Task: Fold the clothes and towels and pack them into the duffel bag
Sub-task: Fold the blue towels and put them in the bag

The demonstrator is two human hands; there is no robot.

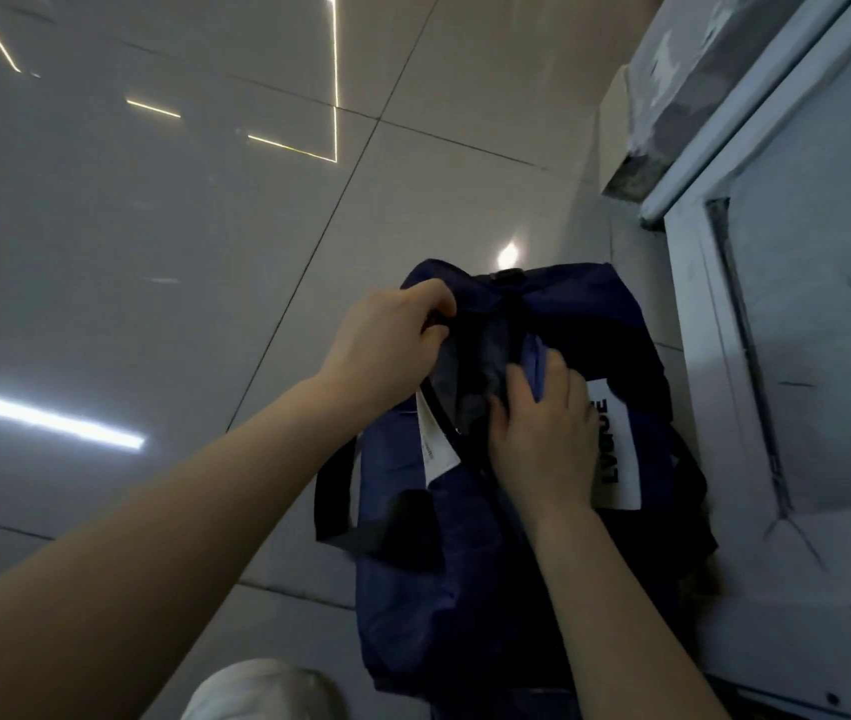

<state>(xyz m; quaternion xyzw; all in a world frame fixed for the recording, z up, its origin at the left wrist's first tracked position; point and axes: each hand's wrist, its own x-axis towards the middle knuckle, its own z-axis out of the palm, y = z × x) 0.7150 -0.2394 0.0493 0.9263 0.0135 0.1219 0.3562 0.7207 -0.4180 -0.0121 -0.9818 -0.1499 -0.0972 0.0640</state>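
Note:
A dark blue duffel bag [428, 589] lies on the tiled floor beside a white door, its top opening spread apart. My left hand [387, 340] grips the left edge of the opening near the far end. My right hand [543, 433] rests on the right side of the opening, its fingers reaching into the gap against grey and blue fabric [486, 376] inside. A white label with black letters [615, 449] shows on the bag's right side, partly covered by my right hand. A white paper tag [436, 449] hangs at the left of the opening.
Glossy grey floor tiles [153, 252] stretch to the left and ahead. A white panelled door [802, 356] stands close on the right. A black strap [340, 496] loops off the bag's left side. A pale trouser knee [252, 688] shows at the bottom.

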